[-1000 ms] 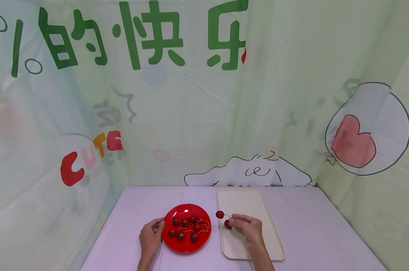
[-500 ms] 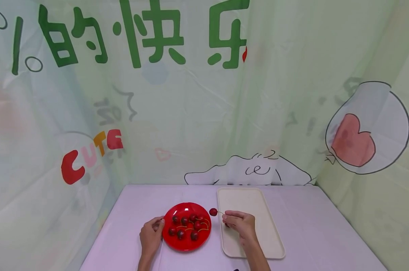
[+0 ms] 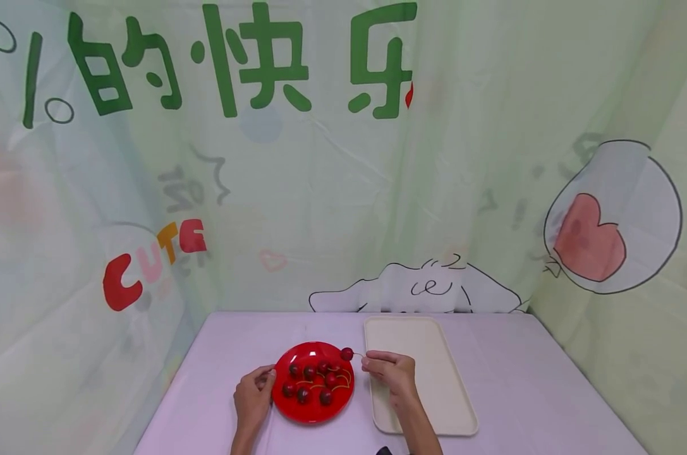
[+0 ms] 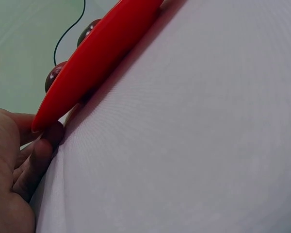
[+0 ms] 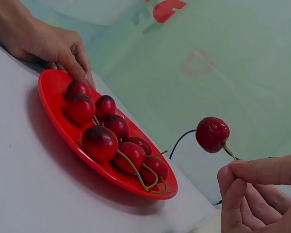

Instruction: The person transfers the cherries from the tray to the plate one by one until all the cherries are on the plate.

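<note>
In the head view, my left hand [image 3: 252, 398] grips the left rim of a red plate [image 3: 309, 349] that holds several dark red cherries [image 3: 326, 397] with green stems. The left wrist view has the fingers of my left hand [image 4: 19, 165] at the edge of the plate [image 4: 94, 73], some beneath it. By its stem, my right hand [image 3: 393, 378] pinches one cherry [image 3: 347, 354], which overlaps the plate's upper right rim in the head view. Seen from the right wrist, that cherry [image 5: 212, 134] hangs beyond the thumb and fingertips, apart from the plate [image 5: 53, 97].
A cream rectangular tray [image 3: 414, 335] lies right of the plate, partly under my right forearm in the head view. Both rest on a table with a pale lilac cloth [image 3: 519, 392]. A printed curtain [image 3: 320, 189] surrounds the table's back and sides.
My right hand has moved left from over the tray toward the plate, carrying the cherry. A second cherry below that hand has gone out of sight. My left hand stays at the plate.
</note>
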`<act>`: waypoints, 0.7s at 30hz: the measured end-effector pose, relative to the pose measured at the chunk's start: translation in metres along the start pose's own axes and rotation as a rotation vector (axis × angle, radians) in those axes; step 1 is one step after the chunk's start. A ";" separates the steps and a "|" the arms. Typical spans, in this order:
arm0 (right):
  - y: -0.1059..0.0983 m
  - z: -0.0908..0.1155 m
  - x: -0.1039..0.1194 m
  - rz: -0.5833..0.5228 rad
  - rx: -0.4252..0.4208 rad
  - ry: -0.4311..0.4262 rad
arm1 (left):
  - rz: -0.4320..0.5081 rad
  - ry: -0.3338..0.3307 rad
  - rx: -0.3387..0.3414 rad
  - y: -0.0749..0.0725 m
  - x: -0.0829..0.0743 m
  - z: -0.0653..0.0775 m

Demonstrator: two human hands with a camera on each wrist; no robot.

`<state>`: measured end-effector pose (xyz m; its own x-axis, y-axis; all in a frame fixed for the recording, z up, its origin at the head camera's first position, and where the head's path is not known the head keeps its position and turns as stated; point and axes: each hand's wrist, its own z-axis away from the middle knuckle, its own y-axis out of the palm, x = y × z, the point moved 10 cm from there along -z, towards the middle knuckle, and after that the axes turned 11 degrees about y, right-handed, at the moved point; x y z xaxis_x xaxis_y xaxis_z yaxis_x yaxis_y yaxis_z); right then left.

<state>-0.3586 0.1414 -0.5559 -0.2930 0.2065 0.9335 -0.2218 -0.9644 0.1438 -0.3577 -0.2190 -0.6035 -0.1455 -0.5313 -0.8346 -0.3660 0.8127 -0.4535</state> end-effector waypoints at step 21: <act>0.037 -0.016 -0.002 0.100 0.040 0.016 | 0.005 0.031 -0.028 -0.001 0.000 0.001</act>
<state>-0.3810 0.1082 -0.5581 -0.3263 0.1116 0.9387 -0.1533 -0.9861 0.0639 -0.3569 -0.2198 -0.6034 -0.1759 -0.5352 -0.8262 -0.3910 0.8083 -0.4403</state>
